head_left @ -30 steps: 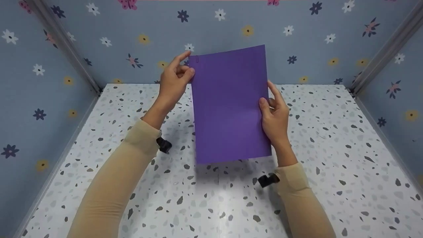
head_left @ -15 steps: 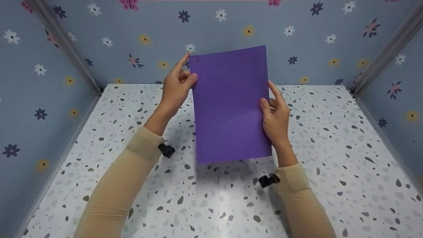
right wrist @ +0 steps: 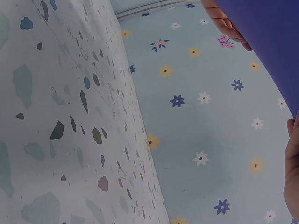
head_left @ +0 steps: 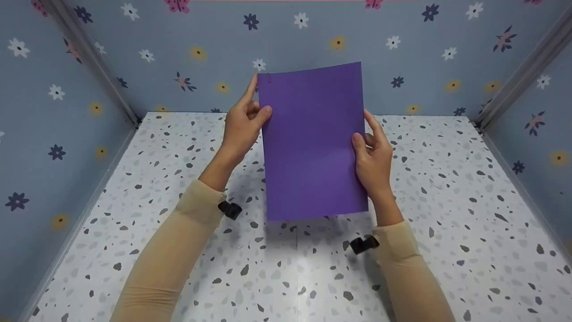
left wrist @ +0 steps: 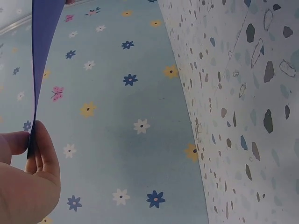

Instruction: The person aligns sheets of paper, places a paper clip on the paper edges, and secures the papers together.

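A purple sheet of paper (head_left: 315,143) is held up above the speckled tabletop, its broad face toward the head camera. A small paper clip (head_left: 269,78) sits on its top edge near the upper left corner. My left hand (head_left: 243,125) pinches the left edge with the thumb in front, its index finger stretched up along the edge toward that corner. Lower on the opposite edge, my right hand (head_left: 374,161) grips the sheet, thumb on the front face and fingers behind. Seen edge-on in the left wrist view, the paper (left wrist: 42,51) passes between the left thumb and fingers.
The white speckled tabletop (head_left: 187,268) spreads under both arms. A blue flowered panel (head_left: 304,44) rises behind it, with similar panels at the left (head_left: 49,179) and right (head_left: 545,147). Small black wrist cameras (head_left: 230,209) are strapped at both sleeves.
My left hand has slid down the left edge a little, its thumb now lower and further onto the front face. The sheet and my right hand stay almost where they were.
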A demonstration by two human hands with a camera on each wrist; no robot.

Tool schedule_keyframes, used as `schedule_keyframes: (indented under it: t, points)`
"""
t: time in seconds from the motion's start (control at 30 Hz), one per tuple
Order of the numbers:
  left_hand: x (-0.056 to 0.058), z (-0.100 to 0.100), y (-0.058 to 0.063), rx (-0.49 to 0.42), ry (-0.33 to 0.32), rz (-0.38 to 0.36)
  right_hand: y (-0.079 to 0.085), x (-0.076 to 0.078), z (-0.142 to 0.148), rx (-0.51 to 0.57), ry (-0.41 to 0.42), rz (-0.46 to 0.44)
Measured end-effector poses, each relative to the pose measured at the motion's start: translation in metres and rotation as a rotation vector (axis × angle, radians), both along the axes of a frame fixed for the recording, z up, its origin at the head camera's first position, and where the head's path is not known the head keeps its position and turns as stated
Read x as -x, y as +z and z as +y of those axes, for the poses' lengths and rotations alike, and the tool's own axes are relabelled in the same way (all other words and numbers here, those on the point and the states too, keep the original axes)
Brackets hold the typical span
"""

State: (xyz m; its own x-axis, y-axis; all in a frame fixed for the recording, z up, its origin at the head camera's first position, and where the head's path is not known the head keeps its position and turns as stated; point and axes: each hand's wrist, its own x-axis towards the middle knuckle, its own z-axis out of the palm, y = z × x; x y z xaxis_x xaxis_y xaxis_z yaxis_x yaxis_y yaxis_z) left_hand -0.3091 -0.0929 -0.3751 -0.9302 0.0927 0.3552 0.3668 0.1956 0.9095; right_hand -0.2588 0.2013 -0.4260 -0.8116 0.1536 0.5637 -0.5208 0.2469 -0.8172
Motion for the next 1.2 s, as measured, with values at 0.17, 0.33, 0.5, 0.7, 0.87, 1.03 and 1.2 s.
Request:
schedule_keyframes:
  t: [0.17,0.33,0.5,0.7,0.87,1.03,1.2]
  points:
    - [-0.016,0.003,0.007,-0.001,0.006,-0.019,0.0,0.0,-0.001,-0.01,0.005,0.018]
    - [-0.02,0.003,0.007,-0.01,0.013,-0.014,-0.001,-0.001,-0.001,-0.009,0.006,0.016]
    - [-0.014,0.001,-0.003,0.001,0.024,0.019,-0.001,-0.001,-0.002,0.001,-0.002,0.006]
    - [-0.022,0.002,-0.007,0.013,0.006,0.03,0.0,-0.001,-0.003,0.024,0.012,-0.004]
    - [-0.028,0.002,-0.009,0.004,0.003,0.02,0.0,-0.002,-0.003,0.028,0.026,-0.006]
    - [-0.031,0.003,-0.011,0.0,0.014,0.009,-0.001,-0.001,-0.002,0.025,0.022,-0.004]
    - [-0.033,0.006,-0.013,-0.002,0.023,0.018,-0.001,-0.002,-0.002,0.022,0.017,0.002]
